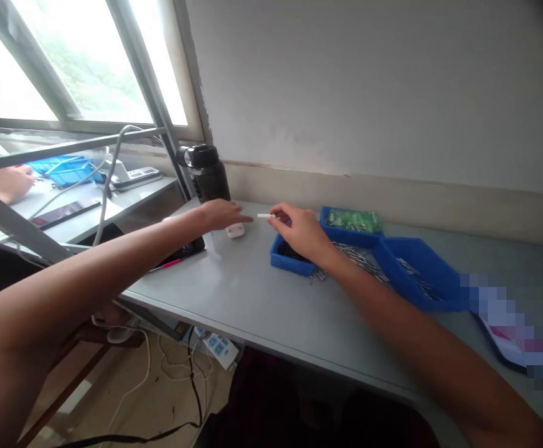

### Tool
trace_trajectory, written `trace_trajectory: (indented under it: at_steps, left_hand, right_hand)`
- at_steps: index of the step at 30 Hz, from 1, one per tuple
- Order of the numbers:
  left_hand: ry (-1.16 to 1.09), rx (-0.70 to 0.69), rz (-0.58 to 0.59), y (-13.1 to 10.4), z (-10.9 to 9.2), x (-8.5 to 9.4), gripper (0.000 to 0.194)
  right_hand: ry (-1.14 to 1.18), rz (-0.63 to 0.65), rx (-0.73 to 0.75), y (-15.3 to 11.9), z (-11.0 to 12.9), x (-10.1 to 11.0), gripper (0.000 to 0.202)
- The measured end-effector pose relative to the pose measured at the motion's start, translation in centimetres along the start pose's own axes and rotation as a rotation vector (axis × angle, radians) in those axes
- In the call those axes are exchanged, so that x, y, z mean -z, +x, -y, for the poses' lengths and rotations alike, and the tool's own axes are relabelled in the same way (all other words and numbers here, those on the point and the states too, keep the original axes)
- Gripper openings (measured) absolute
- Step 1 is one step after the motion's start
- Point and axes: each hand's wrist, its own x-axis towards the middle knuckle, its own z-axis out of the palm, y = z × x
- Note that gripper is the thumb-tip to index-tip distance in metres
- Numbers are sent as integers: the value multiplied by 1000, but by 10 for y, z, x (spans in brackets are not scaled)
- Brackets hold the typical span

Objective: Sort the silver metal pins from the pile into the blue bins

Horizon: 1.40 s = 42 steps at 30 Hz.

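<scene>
Left forearm (108,264) foremost; left hand (222,214) fingers extended, released; right hand (303,231) fingers pinching white stick (264,216).

From here I see smooth plastic trays (433,260), shiny metal pins (360,261), a smooth plastic-looking white stick (264,216), a satin tabletop (234,292) and matt wall (369,93)

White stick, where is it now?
The white stick is near the head view's middle, held in the right hand, close to the left hand.

No legible text, brands, numbers or signs.
</scene>
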Motion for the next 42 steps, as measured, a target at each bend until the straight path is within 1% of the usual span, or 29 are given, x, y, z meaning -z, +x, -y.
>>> trace_trajectory:
  at_steps: [2, 4, 5, 7, 9, 11, 13, 15, 18, 20, 21, 22, 23, 25, 26, 28, 29, 31, 34, 37, 39, 42]
  left_hand:
    - [54, -42, 66, 8, 0, -8, 47]
    - [89, -63, 97, 10, -3, -12, 39]
    - [89, -62, 105, 9, -5, -12, 38]
    - [44, -36, 106, 4, -10, -11, 43]
    - [-38, 14, 105, -2, -16, -9, 52]
    - [-132, 72, 155, -4, -23, -6, 58]
    - [-209, 109, 234, -3, -30, -2, 57]
    - [-267, 129, 265, -1, -36, 1, 52]
    - [-335, 198, 287, -2, -42, 3, 55]
    - [-390, 237, 313, -8, -47, 1, 62]
    - [-421, 244, 307, -13, -51, -1, 64]
    - [-459, 244, 281, -20, -55, -3, 65]
    - [-489, 246, 225, -27, -60, -6, 65]
    - [-503, 293, 39, -41, -72, -13, 58]
    - [-504, 311, -74, -48, -77, -16, 53]
    - [-519, 324, -269, -60, -87, -22, 42]
    - [-536, 326, -343, -65, -91, -24, 38]
    - [-575, 345, -440, -73, -97, -28, 33]
    - [-632, 383, -507, -82, -105, -29, 29]
    - [-702, 378, -525, -88, -112, -23, 30]
    - [-713, 359, -522, -91, -115, -16, 33]
    - [-709, 342, -526, -95, -117, -7, 34]
  right_hand:
    - [-12, 37, 15, 3, 2, -5, 20]
    - [-48, 99, 42, 3, 4, -10, 21]
    - [-70, 130, 55, 3, 4, -12, 21]
    - [-94, 166, 68, 3, 4, -16, 22]
    - [-77, 150, 63, 6, 3, -21, 21]
    - [-45, 79, 45, 12, 3, -28, 21]
    - [-52, -4, 0, 21, 4, -39, 22]
    - [-121, -40, -84, 30, 5, -53, 25]
    - [-250, 4, -191, 41, 5, -73, 27]
    - [-306, 37, -267, 47, 4, -82, 27]
    - [-325, 55, -299, 49, 3, -85, 27]
    - [-335, 74, -315, 50, 3, -88, 27]
    - [-340, 95, -317, 51, 4, -89, 27]
    - [-335, 131, -281, 51, 8, -92, 28]
    - [-322, 140, -254, 50, 10, -93, 28]
    - [-265, 127, -210, 47, 16, -94, 27]
    - [-215, 112, -189, 45, 19, -94, 27]
    - [-80, 82, -154, 41, 23, -95, 24]
    - [112, 53, -152, 37, 24, -95, 21]
    - [182, 32, -189, 36, 21, -87, 22]
    - [157, 15, -147, 32, 21, -71, 23]
    - [88, -64, 33, 16, 30, -34, 26]
